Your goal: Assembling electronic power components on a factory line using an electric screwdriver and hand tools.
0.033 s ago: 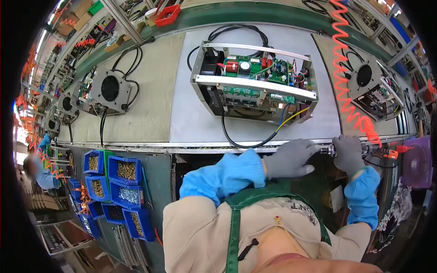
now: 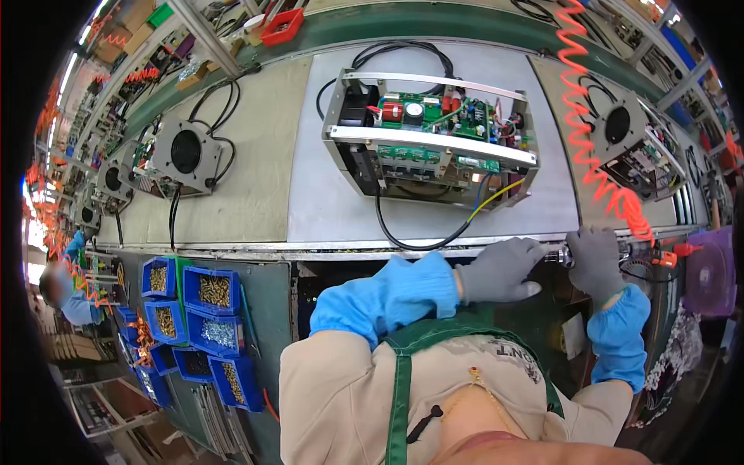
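In gloved fingers my right hand (image 2: 594, 263) grips a pneumatic screwdriver (image 2: 629, 251), held roughly level at the bench's front edge, its front end pointing left. A red coiled air hose (image 2: 577, 116) runs down to its rear end. My left hand (image 2: 502, 271), also in a grey glove, has its fingers stretched toward the screwdriver's front end and its thumb apart. Whether the fingertips touch the tool, I cannot tell. Beyond both hands an open-framed electrical unit (image 2: 430, 141) with green circuit boards, a fan and metal rails rests on the bench.
Blue bins (image 2: 214, 291) of brass-coloured and silver small parts stand at left. Similar fan-fronted units sit on the line at left (image 2: 186, 151) and right (image 2: 620, 128). A purple container (image 2: 710, 273) is at far right. Another person (image 2: 74, 291) works at far left.
My left hand has shifted very slightly to the right. The right hand keeps its grip on the screwdriver, and the unit stays in place.
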{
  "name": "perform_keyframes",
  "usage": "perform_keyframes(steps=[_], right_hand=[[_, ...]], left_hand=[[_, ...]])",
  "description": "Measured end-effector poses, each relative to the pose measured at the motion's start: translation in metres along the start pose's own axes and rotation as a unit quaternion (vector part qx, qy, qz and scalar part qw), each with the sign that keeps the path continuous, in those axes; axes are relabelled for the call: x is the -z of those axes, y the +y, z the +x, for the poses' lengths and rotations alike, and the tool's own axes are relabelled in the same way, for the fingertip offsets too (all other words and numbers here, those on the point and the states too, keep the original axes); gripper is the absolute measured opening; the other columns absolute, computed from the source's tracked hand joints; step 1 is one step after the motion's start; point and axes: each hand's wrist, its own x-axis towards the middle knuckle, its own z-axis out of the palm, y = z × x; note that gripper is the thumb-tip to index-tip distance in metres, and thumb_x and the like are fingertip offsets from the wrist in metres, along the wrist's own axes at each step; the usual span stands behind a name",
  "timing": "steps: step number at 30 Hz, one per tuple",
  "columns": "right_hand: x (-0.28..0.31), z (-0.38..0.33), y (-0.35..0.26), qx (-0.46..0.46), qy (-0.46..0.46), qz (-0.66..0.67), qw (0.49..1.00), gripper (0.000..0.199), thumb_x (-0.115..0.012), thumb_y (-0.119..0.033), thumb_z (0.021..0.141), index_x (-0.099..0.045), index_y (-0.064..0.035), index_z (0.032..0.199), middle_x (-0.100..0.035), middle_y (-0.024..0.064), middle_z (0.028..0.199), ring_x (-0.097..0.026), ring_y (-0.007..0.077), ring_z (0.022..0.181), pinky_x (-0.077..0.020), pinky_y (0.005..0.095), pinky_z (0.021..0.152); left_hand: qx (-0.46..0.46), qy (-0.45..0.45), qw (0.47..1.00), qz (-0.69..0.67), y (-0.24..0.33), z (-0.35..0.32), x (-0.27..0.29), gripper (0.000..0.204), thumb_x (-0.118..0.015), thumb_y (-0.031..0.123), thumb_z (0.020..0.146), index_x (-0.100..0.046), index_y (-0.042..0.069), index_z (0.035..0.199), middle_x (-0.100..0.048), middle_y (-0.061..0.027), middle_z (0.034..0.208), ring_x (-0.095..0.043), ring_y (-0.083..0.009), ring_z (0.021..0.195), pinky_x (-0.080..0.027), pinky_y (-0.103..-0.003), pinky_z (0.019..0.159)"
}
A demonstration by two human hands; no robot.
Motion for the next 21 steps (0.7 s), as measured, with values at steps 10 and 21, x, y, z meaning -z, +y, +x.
perform_keyframes(steps=[10,21], right_hand=[[0.024,-0.016,-0.032,-0.005,0.564,0.552,0.614,0.077,-0.076,-0.036,0.074,-0.041,0.0021,0.131,-0.055,0.0146,0.118,-0.051,0.0263,0.117,-0.042,0.0414,0.099],[0.035,0.083,-0.136,0.37,0.112,0.872,0.3,0.051,-0.064,-0.009,0.077,-0.047,-0.0051,0.126,-0.052,0.0041,0.068,-0.044,0.0104,0.045,-0.0401,0.0285,0.045]], left_hand=[[0.184,-0.081,0.834,-0.515,0.021,-0.009,0.052,0.034,-0.062,0.032,0.089,-0.057,0.003,0.105,-0.049,0.0022,0.071,-0.04,-0.0034,0.056,-0.032,-0.021,0.05],[0.184,0.072,0.945,-0.261,-0.013,-0.1,0.066,0.041,-0.059,0.031,0.09,-0.055,-0.002,0.114,-0.058,-0.013,0.092,-0.058,-0.0251,0.087,-0.047,-0.035,0.078]])
